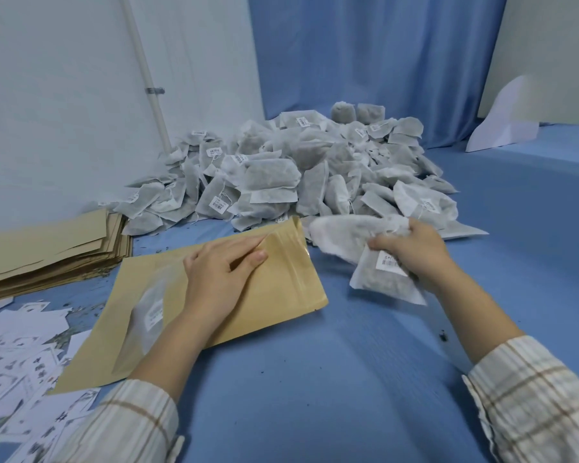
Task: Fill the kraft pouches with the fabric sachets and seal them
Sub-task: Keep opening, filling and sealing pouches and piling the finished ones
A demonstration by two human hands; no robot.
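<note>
A: Kraft pouch (274, 289) — where does it lie?

B: Flat on the blue desk (348, 379), left of centre, its mouth end pointing up and right toward the heap of sachets (298, 168). Through its clear window a sachet already inside shows faintly.

A: And the left hand (218, 279)?

B: It rests on top of the pouch, palm down. Its fingers (244, 245) are nearly straight and reach the mouth edge, where the upper lip is lifted a little. They press rather than grip.

A: The right hand (411, 245)?

B: Just right of the pouch mouth, fingers curled tight round a bundle of sachets (378, 272). One hangs below with a barcode label facing up; another juts left toward the pouch opening, blurred.

A: How much room is there at the edges?

B: The pouch's right edge and the held sachets are near each other but apart, with bare desk between. In front of both hands the desk is wide and open, down to the checked sleeves (532, 396). A few dark specks lie on it.

A: What hems it in?

B: Behind, the heap runs up to the white wall (64, 111) and the blue curtain (381, 61). On the left a stack of spare pouches (47, 248) sits just beside the pouch's far corner. Loose printed paper slips (20, 355) crowd the near-left; the pouch's bottom corner overlaps some of them. A white folded card (505, 118) stands far right, well apart.
</note>
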